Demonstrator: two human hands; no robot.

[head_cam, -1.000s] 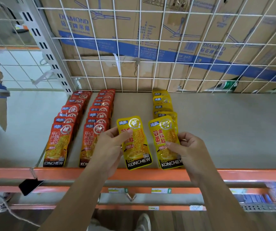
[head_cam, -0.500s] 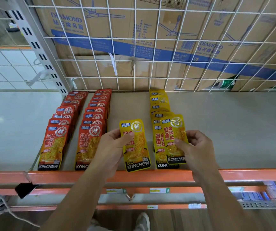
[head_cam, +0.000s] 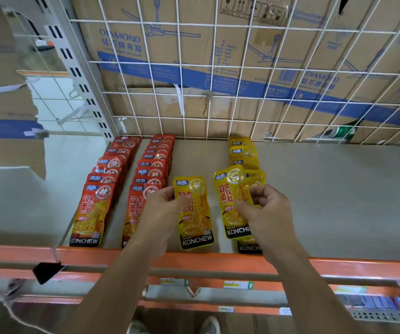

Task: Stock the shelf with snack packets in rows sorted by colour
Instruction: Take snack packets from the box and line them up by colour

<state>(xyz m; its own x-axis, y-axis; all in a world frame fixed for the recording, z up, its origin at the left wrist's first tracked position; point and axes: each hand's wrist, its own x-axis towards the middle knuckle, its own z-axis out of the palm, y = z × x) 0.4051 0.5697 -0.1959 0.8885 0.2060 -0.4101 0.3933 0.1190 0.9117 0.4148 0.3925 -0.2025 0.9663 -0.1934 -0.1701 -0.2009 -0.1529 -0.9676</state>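
The left hand (head_cam: 162,210) pinches a shiny yellow plastic snack packet (head_cam: 195,213) by its side, thumb on the front. The right hand (head_cam: 264,210) pinches a second yellow packet (head_cam: 232,201), tilted, just above the front of the row of yellow packets (head_cam: 242,153). Two rows of red packets (head_cam: 131,169) lie to the left of the left hand on the grey shelf (head_cam: 338,201).

Your left hand (head_cam: 162,213) hid part of the front red packet (head_cam: 133,208), your right hand (head_cam: 266,210) covered most of the shelved yellow packet (head_cam: 249,248) under the held packet (head_cam: 227,196), and print on the cardboard box (head_cam: 218,44) was unreadably blurred.
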